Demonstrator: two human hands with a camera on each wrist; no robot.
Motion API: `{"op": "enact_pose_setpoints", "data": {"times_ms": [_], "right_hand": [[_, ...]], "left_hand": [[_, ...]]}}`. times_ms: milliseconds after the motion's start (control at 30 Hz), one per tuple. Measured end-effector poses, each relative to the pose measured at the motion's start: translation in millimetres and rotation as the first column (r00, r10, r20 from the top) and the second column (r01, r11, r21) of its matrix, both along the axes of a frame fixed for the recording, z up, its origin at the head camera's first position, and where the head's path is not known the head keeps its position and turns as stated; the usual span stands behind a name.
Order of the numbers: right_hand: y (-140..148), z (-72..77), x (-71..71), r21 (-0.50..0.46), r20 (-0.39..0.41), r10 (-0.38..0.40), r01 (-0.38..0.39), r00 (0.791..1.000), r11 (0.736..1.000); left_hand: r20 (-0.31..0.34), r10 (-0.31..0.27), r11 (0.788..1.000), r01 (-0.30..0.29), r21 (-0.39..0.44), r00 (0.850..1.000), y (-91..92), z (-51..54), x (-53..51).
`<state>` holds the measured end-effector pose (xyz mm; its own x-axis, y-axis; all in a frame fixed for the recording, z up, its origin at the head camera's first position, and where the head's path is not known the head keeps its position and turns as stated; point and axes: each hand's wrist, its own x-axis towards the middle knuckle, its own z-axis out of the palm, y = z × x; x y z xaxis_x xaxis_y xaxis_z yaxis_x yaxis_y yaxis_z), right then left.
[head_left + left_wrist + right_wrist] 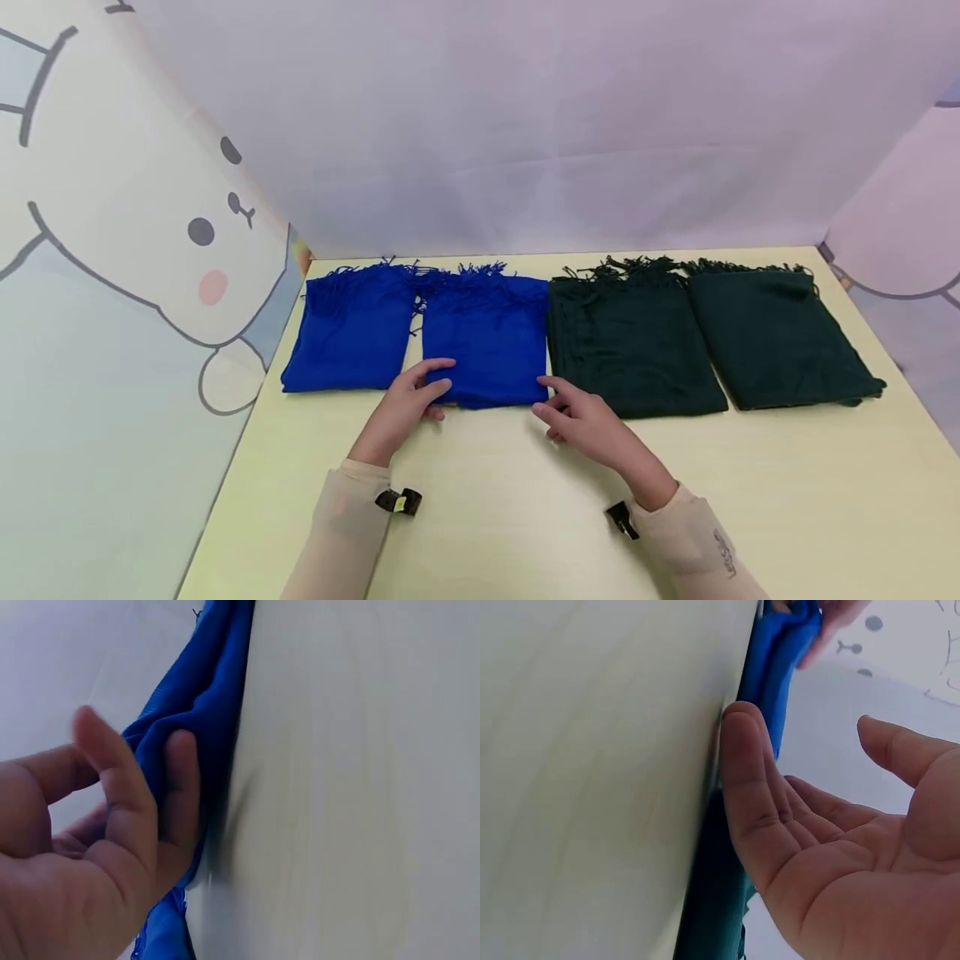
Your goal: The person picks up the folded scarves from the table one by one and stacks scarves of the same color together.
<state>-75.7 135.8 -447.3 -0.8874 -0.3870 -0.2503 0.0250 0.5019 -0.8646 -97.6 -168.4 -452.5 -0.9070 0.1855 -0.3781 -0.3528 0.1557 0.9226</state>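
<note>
A folded blue scarf with fringe at its back edge lies in the middle of the table, between both hands. My left hand is at its front left corner, fingers loosely bent. In the left wrist view the fingertips lie against the blue cloth, not pinching it. My right hand is at the front right corner with fingers extended. In the right wrist view its thumb stands apart from the fingers; whether the fingertips touch the blue cloth I cannot tell.
Another folded blue scarf lies on the left. To the right are a dark green scarf and a second green scarf, both fringed at the back. The pale yellow table meets a white backdrop behind.
</note>
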Motion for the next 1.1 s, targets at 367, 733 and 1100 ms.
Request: {"op": "enact_pose_setpoints", "data": {"times_ms": [367, 733, 1100], "right_hand": [[-7.9, 1.6, -1.7, -0.036, 0.073, 0.005, -0.002, 0.997, 0.999], [-12.2, 3.1, -2.0, -0.144, 0.162, -0.023, 0.047, 0.987, 0.988], [-20.3, -7.6, -11.1, -0.48, 0.345, -0.056, 0.227, 0.937, 0.847]], "left_hand": [[0.08, 0.016, 0.962, -0.037, 0.272, 0.997, 15.6, -8.0, -4.3], [0.118, 0.143, 0.834, -0.184, 0.52, 0.983, 27.7, -2.4, -0.4], [0.306, 0.279, 0.552, -0.413, 0.724, 0.91, 41.0, 8.8, -1.3]]}}
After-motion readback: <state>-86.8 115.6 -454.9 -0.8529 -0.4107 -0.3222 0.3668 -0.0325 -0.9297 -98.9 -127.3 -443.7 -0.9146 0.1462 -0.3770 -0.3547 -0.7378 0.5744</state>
